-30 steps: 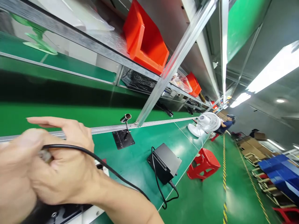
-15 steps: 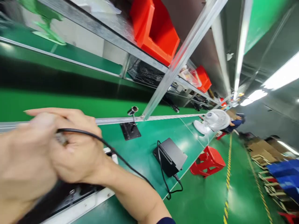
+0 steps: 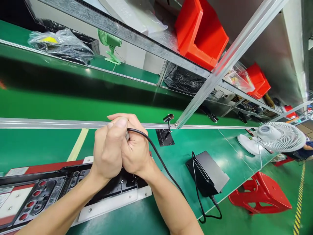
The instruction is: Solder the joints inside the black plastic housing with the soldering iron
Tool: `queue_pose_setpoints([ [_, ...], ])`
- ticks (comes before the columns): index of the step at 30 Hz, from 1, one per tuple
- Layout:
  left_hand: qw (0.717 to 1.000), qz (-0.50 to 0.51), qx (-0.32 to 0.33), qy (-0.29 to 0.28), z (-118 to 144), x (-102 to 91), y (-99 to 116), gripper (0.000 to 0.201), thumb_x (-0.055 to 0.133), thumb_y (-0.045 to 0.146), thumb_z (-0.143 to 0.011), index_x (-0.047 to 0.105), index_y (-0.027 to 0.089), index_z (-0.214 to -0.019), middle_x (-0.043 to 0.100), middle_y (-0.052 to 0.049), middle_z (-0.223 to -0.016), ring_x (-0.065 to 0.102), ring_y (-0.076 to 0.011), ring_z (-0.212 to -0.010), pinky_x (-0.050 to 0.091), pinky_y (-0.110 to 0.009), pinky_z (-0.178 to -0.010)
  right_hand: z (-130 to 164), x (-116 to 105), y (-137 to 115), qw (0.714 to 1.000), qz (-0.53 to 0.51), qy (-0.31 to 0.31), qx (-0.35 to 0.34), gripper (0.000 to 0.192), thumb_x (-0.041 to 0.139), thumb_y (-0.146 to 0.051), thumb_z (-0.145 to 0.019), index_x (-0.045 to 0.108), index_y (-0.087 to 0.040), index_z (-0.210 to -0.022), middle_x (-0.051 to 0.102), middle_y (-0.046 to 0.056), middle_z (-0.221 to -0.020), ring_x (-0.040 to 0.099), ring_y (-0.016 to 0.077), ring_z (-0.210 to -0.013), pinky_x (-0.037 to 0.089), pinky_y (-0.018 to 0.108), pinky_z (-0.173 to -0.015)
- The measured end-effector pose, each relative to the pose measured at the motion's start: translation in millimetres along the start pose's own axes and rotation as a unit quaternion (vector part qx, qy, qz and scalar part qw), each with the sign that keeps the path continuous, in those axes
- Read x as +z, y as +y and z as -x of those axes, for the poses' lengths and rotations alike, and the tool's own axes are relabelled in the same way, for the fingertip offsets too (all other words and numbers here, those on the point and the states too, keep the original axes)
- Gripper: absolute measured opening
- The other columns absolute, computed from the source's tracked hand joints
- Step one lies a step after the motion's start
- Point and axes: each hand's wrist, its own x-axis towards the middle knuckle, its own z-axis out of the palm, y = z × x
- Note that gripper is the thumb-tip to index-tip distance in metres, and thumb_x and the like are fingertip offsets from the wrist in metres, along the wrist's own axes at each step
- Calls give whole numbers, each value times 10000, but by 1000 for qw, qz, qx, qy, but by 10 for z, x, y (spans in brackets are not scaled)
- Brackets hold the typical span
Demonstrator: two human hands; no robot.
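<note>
Left hand (image 3: 106,148) and right hand (image 3: 135,148) are gripping the end of a black cable (image 3: 159,158).

At far left, a red, white and black fixture (image 3: 70,178) is lying on a green workbench (image 3: 49,143), its right end reaching beneath the hands. Next, the left hand is curling its fingers tightly and touching the right; a metallic piece is showing between them, mostly hidden. The right hand is likewise folding closed around the cable end, while the cable is curving past the right wrist. Farther right, a metal tube holder (image 3: 168,118) is standing on its black base plate (image 3: 165,137), a black vented box (image 3: 212,171) is sitting near the bench edge, a red stool (image 3: 266,192) is standing on the floor, and a white fan (image 3: 281,137) is facing right.
</note>
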Motion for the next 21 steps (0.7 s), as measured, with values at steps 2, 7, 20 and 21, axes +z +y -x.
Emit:
queue_pose_setpoints([
  [2, 1000, 5, -2, 0, -4, -6, 32, 598, 568, 564, -1218, 488, 277, -700, 457, 14, -679, 439, -185, -638, 360, -390, -598, 3, 2, 25, 1000, -6, 3, -5, 273, 706, -489, -1293, 850, -274, -1206, 895, 99, -1420, 873, 277, -1353, 744, 412, -1129],
  [7, 999, -8, 28, 19, -18, 16, 119, 563, 627, 498, -1177, 449, 277, -691, 443, 31, -663, 422, -162, -637, 365, -369, -587, 12, 9, 80, 1000, -13, 18, -17, 222, 663, -395, -1296, 843, -267, -1286, 885, 97, -1407, 878, 265, -1276, 762, 393, -1110],
  [20, 999, 9, 45, 0, -47, 57, 217, 518, 625, 432, -1149, 420, 283, -698, 318, 51, -687, 295, -156, -627, 523, -331, -656, -10, -3, 44, 998, -36, 30, -30, 322, 599, -456, -1321, 790, -270, -1140, 898, 102, -1374, 875, 249, -1268, 764, 401, -1112],
  [21, 999, 9, 46, 1, -43, 51, 219, 526, 625, 431, -1148, 395, 287, -698, 284, 56, -685, 252, -155, -625, 528, -334, -660, -10, -4, 39, 999, -34, 28, -26, 317, 607, -452, -1321, 791, -269, -1140, 896, 102, -1381, 875, 248, -1272, 761, 395, -1120],
])
